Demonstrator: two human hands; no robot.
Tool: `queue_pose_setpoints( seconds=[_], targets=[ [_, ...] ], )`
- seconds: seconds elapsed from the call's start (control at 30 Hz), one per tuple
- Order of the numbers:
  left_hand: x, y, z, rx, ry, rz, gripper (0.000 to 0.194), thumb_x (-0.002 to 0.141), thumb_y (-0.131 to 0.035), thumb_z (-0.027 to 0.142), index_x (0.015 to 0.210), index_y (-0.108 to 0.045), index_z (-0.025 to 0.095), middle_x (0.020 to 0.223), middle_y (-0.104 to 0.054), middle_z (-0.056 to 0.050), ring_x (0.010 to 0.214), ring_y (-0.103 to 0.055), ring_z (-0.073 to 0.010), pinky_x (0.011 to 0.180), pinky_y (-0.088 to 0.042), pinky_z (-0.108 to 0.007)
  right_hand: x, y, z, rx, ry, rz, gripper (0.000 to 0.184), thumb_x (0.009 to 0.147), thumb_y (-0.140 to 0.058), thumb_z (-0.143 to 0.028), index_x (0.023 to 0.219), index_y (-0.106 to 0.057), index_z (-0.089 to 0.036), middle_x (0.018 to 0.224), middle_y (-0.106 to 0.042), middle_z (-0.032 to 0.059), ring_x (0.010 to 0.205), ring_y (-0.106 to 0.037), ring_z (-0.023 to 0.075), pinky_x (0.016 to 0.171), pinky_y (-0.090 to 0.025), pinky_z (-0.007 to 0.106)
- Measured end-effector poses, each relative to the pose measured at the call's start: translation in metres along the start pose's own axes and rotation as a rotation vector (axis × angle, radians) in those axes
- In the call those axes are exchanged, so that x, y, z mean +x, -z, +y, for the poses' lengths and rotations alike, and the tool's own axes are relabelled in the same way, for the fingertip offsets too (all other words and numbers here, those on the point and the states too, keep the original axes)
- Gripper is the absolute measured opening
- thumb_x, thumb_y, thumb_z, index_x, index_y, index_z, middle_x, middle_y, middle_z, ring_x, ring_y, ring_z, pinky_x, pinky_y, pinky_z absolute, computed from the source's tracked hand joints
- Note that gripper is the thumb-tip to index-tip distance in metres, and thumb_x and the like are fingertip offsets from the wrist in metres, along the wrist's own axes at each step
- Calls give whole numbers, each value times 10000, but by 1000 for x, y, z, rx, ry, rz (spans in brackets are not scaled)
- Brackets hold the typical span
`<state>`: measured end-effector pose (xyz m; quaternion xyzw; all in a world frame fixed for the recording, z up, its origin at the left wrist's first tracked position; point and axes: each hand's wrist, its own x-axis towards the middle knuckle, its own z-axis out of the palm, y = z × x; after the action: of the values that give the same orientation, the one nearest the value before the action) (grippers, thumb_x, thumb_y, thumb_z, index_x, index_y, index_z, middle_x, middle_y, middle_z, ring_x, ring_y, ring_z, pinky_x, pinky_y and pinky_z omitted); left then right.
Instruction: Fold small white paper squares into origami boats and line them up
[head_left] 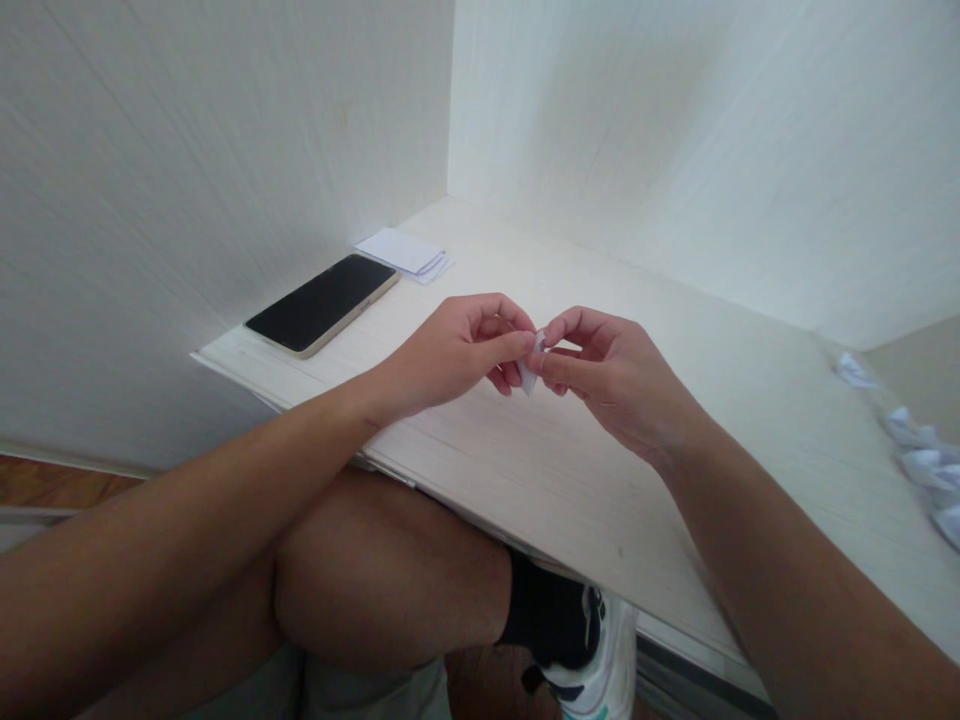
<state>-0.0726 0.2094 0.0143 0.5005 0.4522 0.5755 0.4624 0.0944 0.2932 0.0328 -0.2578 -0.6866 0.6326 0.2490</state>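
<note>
A small folded piece of white paper (529,378) is pinched between both hands, above the white desk. My left hand (480,345) grips its left side between thumb and index finger, with the other fingers curled beneath. From the other side my right hand (604,370) pinches the paper's upper part with thumb and index finger. The fingertips of the two hands nearly meet and cover much of the paper, so its exact folds are hidden.
A black-screened phone (322,305) lies at the desk's left side. Behind it rests a small stack of white paper sheets (401,250). Several folded white papers (930,465) lie along the right edge. Pale walls (450,100) meet at the back corner of the desk (495,470).
</note>
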Motion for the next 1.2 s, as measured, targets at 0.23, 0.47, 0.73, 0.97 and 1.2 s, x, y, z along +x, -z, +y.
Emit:
queue_pose_setpoints(
  seconds=[0.23, 0.47, 0.73, 0.97, 1.2],
  targets=[
    [-2, 4, -1, -120, -2, -52, 73, 881, -715, 178, 878, -651, 144, 722, -741, -20, 627, -696, -114, 608, -586, -235, -2, -2, -5, 65, 56, 23, 149, 762, -809, -254, 753, -669, -204, 620, -649, -20, 565, -561, 113, 545, -420, 269],
    [-4, 2, 2, -35, -94, -40, 154, 819, -778, 125, 902, -649, 138, 769, -766, -31, 658, -711, -113, 603, -587, -215, -1, -3, -6, -47, 153, 100, 119, 757, -767, -163, 743, -655, -200, 631, -649, -23, 545, -572, 108, 508, -408, 266],
    [-6, -2, 2, -2, -80, -19, 169, 798, -810, 136, 907, -681, 135, 721, -741, -11, 634, -697, -113, 601, -594, -221, -5, -9, -8, -171, 164, 207, 199, 702, -699, -98, 684, -544, -220, 666, -615, -28, 504, -521, 93, 442, -352, 258],
    [-5, 5, 4, -218, 153, -136, 118, 924, -675, 191, 849, -713, 108, 731, -746, -45, 655, -709, -120, 659, -604, -242, -3, -5, -10, -80, 41, 37, 168, 685, -706, -130, 712, -557, -202, 570, -555, -72, 448, -444, 59, 424, -291, 235],
    [-6, 10, 5, -208, 243, -199, 151, 866, -782, 255, 800, -741, 126, 733, -729, -38, 647, -685, -110, 655, -576, -213, -2, 4, -6, 76, -113, -178, 348, 658, -891, -189, 785, -567, -186, 590, -588, -84, 475, -448, 44, 441, -274, 209]
  ],
)
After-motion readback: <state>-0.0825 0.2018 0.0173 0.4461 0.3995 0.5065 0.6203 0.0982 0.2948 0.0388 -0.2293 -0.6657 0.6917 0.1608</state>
